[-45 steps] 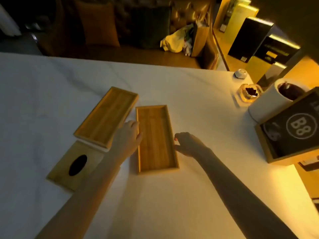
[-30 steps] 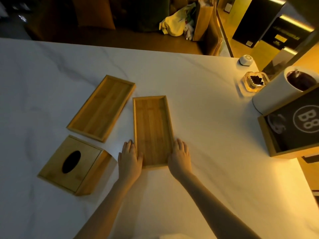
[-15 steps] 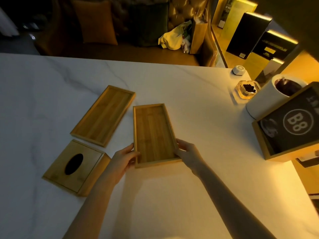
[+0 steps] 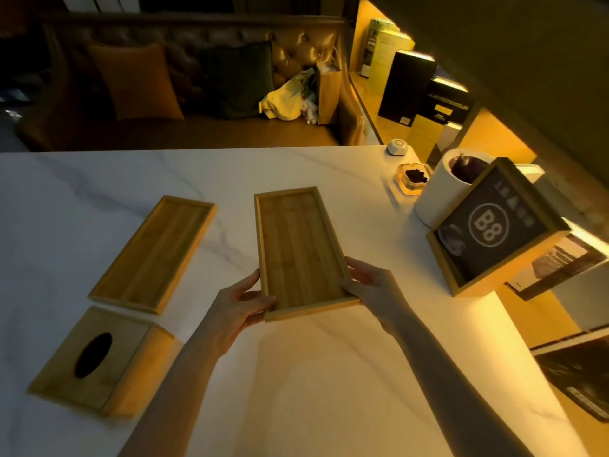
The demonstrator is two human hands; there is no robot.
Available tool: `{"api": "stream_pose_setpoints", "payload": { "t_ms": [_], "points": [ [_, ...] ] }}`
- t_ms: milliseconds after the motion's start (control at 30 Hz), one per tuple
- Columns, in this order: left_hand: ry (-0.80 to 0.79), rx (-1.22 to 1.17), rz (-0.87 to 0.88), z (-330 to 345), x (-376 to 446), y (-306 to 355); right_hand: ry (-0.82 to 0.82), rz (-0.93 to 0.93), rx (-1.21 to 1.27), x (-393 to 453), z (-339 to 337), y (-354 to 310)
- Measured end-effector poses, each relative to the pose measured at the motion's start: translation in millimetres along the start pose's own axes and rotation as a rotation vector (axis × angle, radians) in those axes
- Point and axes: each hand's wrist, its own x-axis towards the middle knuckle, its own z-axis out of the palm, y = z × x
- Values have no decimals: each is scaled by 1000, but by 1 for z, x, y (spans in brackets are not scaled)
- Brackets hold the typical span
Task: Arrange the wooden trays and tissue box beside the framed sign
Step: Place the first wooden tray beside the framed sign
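Observation:
I hold a long wooden tray [image 4: 298, 249] by its near end, lifted off the white marble table [image 4: 313, 374]. My left hand [image 4: 240, 301] grips its near-left corner and my right hand [image 4: 369, 282] grips its near-right edge. A second wooden tray [image 4: 153, 252] lies flat to the left. The wooden tissue box [image 4: 99, 361], with a dark oval slot on top, sits at the near left. The framed sign [image 4: 494, 225], dark with "B8" on it, stands tilted at the table's right side, apart from the held tray.
A white cylindrical container [image 4: 441, 189], a glass ashtray [image 4: 413, 179] and a small white round device [image 4: 397, 147] stand at the back right. Dark menus [image 4: 580, 377] lie along the right edge. A leather sofa [image 4: 204, 77] with cushions runs behind the table.
Both hands slid from the tray's long sides to its near end, took hold, and lifted it off the table, shifting it to the right, away from the other tray.

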Motion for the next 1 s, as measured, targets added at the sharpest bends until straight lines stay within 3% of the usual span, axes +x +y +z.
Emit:
{"api": "stream_pose_setpoints", "payload": {
  "t_ms": [200,500,833,1000],
  "points": [
    [-30,94,46,51,25,13,91,7,38,2,-49,6],
    [-52,281,8,126,80,15,243,-97,-328,22,-108,39],
    [-109,326,-92,171,131,0,335,72,-398,52,-144,77],
    [-62,314,-144,177,145,-4,361,102,-435,63,-148,89]
  ]
}}
